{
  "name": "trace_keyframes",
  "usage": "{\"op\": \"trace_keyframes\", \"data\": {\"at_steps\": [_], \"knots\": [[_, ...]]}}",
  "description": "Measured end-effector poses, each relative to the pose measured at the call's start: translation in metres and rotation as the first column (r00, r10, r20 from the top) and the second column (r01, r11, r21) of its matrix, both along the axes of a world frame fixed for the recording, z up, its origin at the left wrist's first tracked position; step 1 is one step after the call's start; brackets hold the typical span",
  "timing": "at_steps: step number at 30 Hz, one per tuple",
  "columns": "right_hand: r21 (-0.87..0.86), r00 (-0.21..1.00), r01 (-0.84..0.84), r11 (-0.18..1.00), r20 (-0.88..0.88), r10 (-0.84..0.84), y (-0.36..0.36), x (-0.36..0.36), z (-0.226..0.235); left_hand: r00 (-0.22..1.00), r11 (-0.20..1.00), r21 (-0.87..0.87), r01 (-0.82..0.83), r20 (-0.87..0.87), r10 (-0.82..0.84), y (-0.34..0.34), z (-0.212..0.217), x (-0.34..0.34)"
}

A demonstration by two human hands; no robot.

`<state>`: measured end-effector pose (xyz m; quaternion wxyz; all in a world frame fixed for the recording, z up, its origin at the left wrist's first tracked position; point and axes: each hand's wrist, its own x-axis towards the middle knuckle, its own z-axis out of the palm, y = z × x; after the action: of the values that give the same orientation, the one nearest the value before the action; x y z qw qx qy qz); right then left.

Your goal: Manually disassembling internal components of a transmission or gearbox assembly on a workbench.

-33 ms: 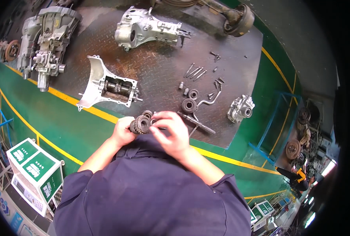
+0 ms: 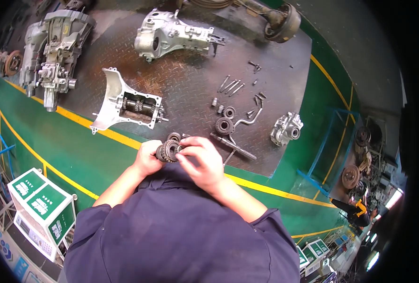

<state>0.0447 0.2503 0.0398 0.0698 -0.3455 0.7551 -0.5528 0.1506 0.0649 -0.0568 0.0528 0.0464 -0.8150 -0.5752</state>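
Gear cluster [image 2: 168, 150] held up in front of the chest, just below the near edge of the dark checker-plate floor [image 2: 181, 80]. Clasped from nine o'clock by the left hand [image 2: 148, 158], fingers wrapped around its end. Pinched from three o'clock by the right hand [image 2: 201, 162], fingertips closed on the toothed end; how firmly, impossible to tell.

Just beyond, at one o'clock: two loose gears [image 2: 224, 123], a steel shaft [image 2: 233, 146] lying slantwise and a bent rod [image 2: 249, 120]. Farther out the same way, scattered bolts [image 2: 232, 86]. At three o'clock, well apart, a small aluminium housing [image 2: 286, 128]. At eleven o'clock, an open gearbox case [image 2: 127, 104] with gears showing inside. At twelve, far off, another gearbox casing [image 2: 172, 35]; at ten, a complete gearbox [image 2: 54, 52]. Yellow floor line [image 2: 77, 120] running across green floor. At eight o'clock, a green and white cabinet [image 2: 42, 210].
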Motion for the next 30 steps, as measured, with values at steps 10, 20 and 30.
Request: {"op": "trace_keyframes", "data": {"at_steps": [10,20,30], "knots": [[-0.053,0.970,0.010,0.999,-0.242,-0.023,0.038,0.034,0.035,0.946,0.991,-0.012,0.131,-0.297,-0.129,0.045,0.030,-0.010],[0.015,0.860,0.021,1.000,-0.510,-0.010,0.034,0.075,0.057,0.884,0.968,0.089,0.236,-0.434,-0.175,0.036,0.043,0.007],[0.290,0.860,0.121,0.949,-0.509,0.046,-0.024,0.130,0.060,0.939,0.963,0.159,0.218,-0.301,-0.163,-0.026,0.051,0.050]]}}
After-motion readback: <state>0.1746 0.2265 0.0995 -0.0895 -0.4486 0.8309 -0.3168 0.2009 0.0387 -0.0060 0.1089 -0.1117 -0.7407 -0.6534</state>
